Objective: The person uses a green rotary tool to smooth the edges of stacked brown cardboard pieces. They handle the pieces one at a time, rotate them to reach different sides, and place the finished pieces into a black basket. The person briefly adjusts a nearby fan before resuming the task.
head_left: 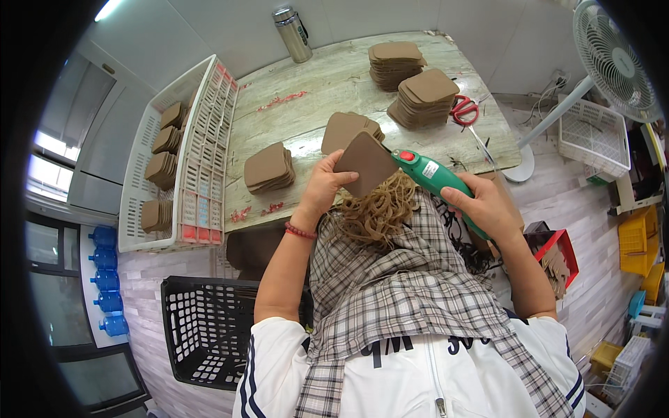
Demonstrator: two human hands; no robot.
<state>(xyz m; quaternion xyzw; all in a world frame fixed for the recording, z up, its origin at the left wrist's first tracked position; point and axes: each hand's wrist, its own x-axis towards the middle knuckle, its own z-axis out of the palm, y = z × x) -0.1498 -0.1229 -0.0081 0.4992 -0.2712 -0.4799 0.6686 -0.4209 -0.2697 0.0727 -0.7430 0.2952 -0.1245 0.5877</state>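
Note:
Between the thumb and fingers of my left hand (325,184) is a brown flat pad (367,164) with rounded corners, tilted above my lap. My right hand (486,203) is wrapped round a green handheld electric trimmer (433,177) with a red button. The trimmer's tip meets the pad's right edge, partly hidden there. A heap of thin brown trimmings (380,209) lies on my plaid apron (390,279) below the pad. Just behind the pad is a short stack of similar pads (341,131), and another stack (269,167) sits to the left.
Taller pad stacks (426,96) and red-handled scissors (465,110) lie on the table's right side. A steel flask (293,35) stands at the back. A white crate (209,153) holding pads is left, a black crate (202,327) below. A fan (617,59) stands right.

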